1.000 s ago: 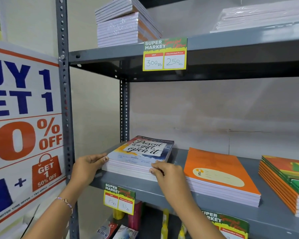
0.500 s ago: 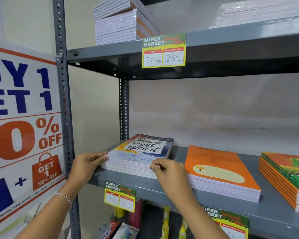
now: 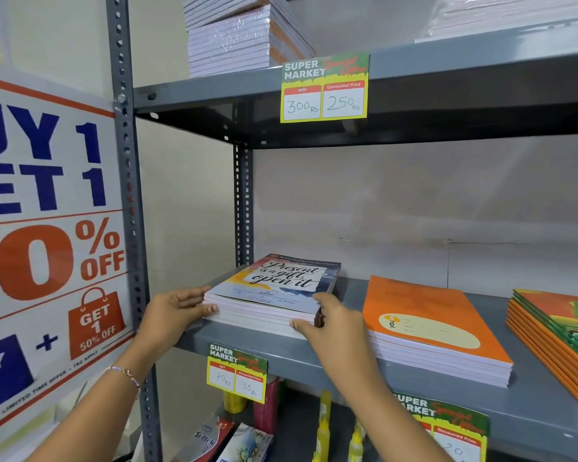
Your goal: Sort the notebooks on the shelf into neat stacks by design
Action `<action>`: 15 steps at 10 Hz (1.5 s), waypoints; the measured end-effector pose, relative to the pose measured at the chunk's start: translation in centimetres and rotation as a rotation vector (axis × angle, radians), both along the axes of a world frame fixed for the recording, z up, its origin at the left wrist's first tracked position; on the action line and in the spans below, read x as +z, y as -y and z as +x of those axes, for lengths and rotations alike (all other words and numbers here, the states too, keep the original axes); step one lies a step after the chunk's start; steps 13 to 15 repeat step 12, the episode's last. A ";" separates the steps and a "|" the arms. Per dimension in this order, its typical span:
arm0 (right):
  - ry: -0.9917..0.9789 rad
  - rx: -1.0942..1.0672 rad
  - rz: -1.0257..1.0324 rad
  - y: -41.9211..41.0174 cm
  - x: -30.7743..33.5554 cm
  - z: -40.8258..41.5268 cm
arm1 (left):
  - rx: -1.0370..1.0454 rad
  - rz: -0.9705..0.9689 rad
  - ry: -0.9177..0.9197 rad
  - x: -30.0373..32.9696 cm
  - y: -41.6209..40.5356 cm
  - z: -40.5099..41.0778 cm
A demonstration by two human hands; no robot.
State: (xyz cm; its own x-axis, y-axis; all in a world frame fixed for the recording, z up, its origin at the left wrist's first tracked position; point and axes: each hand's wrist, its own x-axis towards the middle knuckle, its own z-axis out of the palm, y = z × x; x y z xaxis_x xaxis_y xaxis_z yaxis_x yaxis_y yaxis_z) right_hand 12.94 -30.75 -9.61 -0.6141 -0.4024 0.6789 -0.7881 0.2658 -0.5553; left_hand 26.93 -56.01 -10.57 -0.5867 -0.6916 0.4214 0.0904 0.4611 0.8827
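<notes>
A stack of notebooks with a "Present is a gift, open it" cover (image 3: 281, 288) lies at the left end of the grey middle shelf (image 3: 414, 381). My left hand (image 3: 174, 311) presses flat against the stack's left side. On the front right corner rests my right hand (image 3: 331, 318), thumb on top and fingers against the edge. To the right lies a stack of plain orange notebooks (image 3: 427, 328). Further right is a stack with orange and green covers (image 3: 554, 335), cut off by the frame.
The upper shelf holds wrapped notebook stacks (image 3: 234, 35) and a price tag (image 3: 324, 90). A "Buy 1 Get 1" poster (image 3: 47, 228) hangs left of the steel upright (image 3: 127, 195). Below are bottles and stationery packs (image 3: 247, 438). More price tags (image 3: 237, 373) hang from the middle shelf.
My right hand has slid from the stack's front edge to its front right corner. My left hand stays against the left side.
</notes>
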 end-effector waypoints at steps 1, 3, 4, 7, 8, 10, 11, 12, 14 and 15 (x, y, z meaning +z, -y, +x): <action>-0.001 -0.003 0.004 0.0 -0.1 -0.2 | -0.009 0.049 -0.059 0.0 0.1 0.0; -0.021 0.016 0.002 0.1 -0.4 -0.3 | -0.020 0.048 -0.090 0.0 -0.2 0.2; -0.045 0.035 0.000 -0.1 -0.3 -0.2 | -0.017 0.023 -0.104 0.0 -0.4 0.1; -0.077 0.035 0.091 -0.2 0.1 0.2 | 0.175 -0.187 0.007 -1.0 -0.9 -0.4; -0.096 0.012 0.179 -0.1 0.5 0.5 | 0.273 -0.366 0.122 -1.5 -1.5 -0.5; -0.144 -0.023 0.504 -0.4 2.7 2.1 | 0.344 -0.424 0.222 -0.3 -3.4 -0.6; -0.094 0.059 0.579 -2.3 4.1 2.8 | 0.445 -0.528 0.313 1.8 -5.7 -1.1; -0.103 0.110 0.382 -6.2 4.4 2.7 | 0.493 -0.677 0.267 4.4 -9.1 -2.5; -0.103 0.110 0.382 -6.2 4.4 2.7 | 0.493 -0.677 0.267 4.4 -9.1 -2.5; -0.103 0.110 0.382 -6.2 4.4 2.7 | 0.493 -0.677 0.267 4.4 -9.1 -2.5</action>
